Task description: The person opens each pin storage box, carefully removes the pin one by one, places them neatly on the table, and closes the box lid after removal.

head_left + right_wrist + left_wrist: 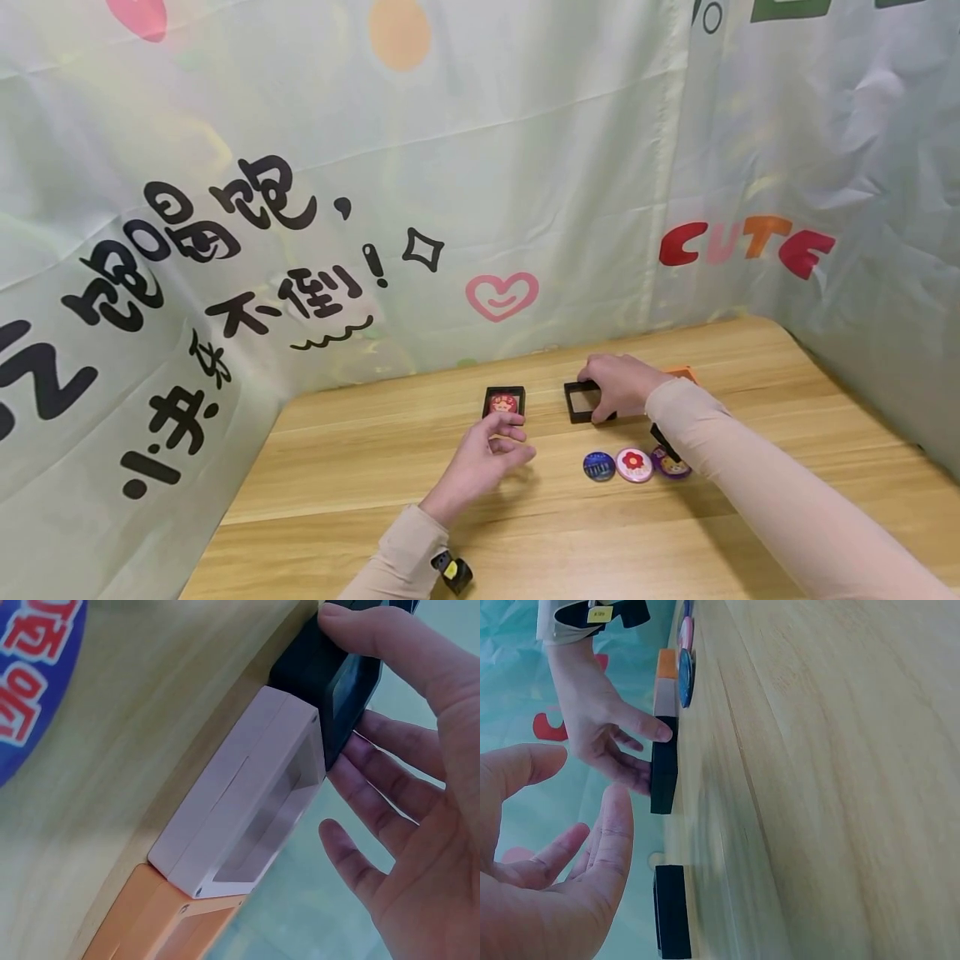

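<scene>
My right hand point(622, 385) grips a black square frame-like case point(306, 666) on the table, thumb on the near side and fingers on the far side. Beside this case, in the right wrist view, stand a pale pink case point(217, 787) and an orange case point(131, 911) in a row. My left hand point(480, 458) hovers with loosely bent fingers and holds nothing. Just beyond it lies a second black case point(673, 911) with a red round badge point(503, 403) inside. Nearer me lie a blue badge point(599, 467), a white badge with a red flower point(634, 464) and a purple badge point(675, 465).
The wooden table point(337, 467) meets a printed fabric curtain point(420, 167) along its back and sides. My right forearm point(780, 483) crosses above the table's right part and partly covers the orange case and purple badge in the head view.
</scene>
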Motion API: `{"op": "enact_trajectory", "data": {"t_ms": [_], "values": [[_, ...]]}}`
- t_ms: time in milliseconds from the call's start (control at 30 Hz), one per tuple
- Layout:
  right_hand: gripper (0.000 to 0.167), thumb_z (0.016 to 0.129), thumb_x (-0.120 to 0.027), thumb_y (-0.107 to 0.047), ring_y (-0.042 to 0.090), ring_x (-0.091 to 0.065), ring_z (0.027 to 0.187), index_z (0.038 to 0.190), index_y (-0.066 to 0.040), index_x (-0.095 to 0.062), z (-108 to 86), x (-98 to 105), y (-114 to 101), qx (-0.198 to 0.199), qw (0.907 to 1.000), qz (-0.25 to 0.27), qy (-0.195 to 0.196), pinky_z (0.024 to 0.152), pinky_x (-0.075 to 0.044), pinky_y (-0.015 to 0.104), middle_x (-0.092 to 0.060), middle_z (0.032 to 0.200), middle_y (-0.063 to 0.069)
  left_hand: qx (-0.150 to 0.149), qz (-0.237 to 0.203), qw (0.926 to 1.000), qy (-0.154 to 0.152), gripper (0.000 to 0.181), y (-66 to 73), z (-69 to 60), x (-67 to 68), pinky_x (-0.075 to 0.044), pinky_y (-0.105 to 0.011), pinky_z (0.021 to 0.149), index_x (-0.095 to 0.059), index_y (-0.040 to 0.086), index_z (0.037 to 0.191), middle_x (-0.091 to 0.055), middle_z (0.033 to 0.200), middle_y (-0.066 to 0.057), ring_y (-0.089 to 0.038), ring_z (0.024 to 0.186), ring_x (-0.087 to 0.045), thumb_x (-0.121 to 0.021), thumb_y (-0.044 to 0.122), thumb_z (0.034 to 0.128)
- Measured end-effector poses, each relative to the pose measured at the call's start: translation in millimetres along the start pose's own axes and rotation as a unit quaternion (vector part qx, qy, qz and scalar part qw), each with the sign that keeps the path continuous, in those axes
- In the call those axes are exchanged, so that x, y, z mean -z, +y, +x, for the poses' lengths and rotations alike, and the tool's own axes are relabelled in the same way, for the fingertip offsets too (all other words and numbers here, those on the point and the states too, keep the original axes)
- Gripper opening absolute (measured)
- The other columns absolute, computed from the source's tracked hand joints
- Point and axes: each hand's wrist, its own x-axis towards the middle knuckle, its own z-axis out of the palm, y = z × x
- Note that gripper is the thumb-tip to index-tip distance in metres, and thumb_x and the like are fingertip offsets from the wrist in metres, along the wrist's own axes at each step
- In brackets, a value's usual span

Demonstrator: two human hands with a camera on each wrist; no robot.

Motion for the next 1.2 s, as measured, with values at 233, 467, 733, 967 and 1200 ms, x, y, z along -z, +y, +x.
{"op": "enact_trajectory", "data": {"t_ms": [233,467,733,967,1200], "values": [[0.073,0.081,-0.097,-0.029,0.039,-0.064,0.131,0.141,-0.002,-0.067,0.7,-1,-1,-0.004,1.0000,0.000,-0.004,0.111,-0.055,0.061,-0.067,0.142,0.018,0.002,0.001,1.0000,-0.003,0.047,-1.5,-1.8,3.6,-0.060,-0.027,0.087,-0.064,0.011,0.137,-0.067,0.126,-0.014,-0.019,0.106,-0.069,-0.083,0.020,0.0953],[0.073,0.080,-0.097,-0.029,0.040,-0.063,0.131,0.142,-0.002,-0.067,-2.5,1,-3,-0.002,1.0000,0.001,-0.008,0.113,-0.051,0.066,-0.067,0.142,0.019,0.007,0.010,0.9999,-0.003,0.053,-2.7,-1.2,10.6,-0.062,-0.029,0.088,-0.060,0.006,0.142,-0.066,0.127,-0.017,-0.018,0.106,-0.069,-0.081,0.021,0.0965],[0.084,0.081,-0.096,-0.040,0.045,-0.059,0.134,0.147,0.000,-0.062,-3.3,4,-4,-0.010,0.9999,0.005,-0.008,0.115,-0.046,0.070,-0.064,0.143,0.022,-0.004,0.048,0.9987,0.018,0.051,-2.2,8.8,23.7,-0.062,-0.030,0.087,-0.061,0.002,0.141,-0.068,0.121,-0.015,-0.018,0.102,-0.069,-0.081,0.015,0.0955],[0.079,0.089,-0.088,-0.045,0.040,-0.063,0.130,0.150,-0.002,-0.060,-1.2,7,-18,0.009,0.9999,0.009,0.012,0.112,-0.054,0.060,-0.063,0.145,0.020,0.001,0.070,0.9971,0.030,0.059,-3.8,19.8,36.6,-0.065,-0.033,0.088,-0.058,-0.001,0.143,-0.066,0.127,-0.024,-0.020,0.101,-0.069,-0.083,0.003,0.0893],[0.072,0.092,-0.085,-0.044,0.037,-0.065,0.128,0.147,-0.002,-0.063,6.8,9,-39,0.044,0.9983,-0.019,0.033,0.112,-0.056,0.055,-0.065,0.144,0.019,0.000,0.124,0.9908,0.053,0.072,-8.0,32.1,44.6,-0.067,-0.033,0.086,-0.057,-0.001,0.146,-0.065,0.128,-0.025,-0.021,0.099,-0.073,-0.085,-0.008,0.0796]]}}
